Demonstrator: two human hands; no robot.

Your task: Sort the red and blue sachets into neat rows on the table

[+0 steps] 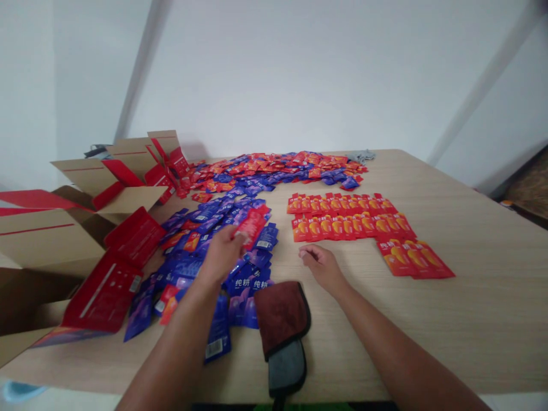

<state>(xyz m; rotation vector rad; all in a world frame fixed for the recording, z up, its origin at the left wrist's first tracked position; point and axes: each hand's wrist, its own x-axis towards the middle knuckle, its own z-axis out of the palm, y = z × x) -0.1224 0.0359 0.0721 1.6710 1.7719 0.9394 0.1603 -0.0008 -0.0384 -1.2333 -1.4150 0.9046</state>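
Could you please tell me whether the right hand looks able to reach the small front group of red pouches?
Probably yes: the right hand looks empty, and only bare tabletop shows between it and the small front group of red pouches.

I am facing a white wall [325,74] with grey bands [139,68] slanting at left and right, while soft light is falling across my pale wooden table [479,308].
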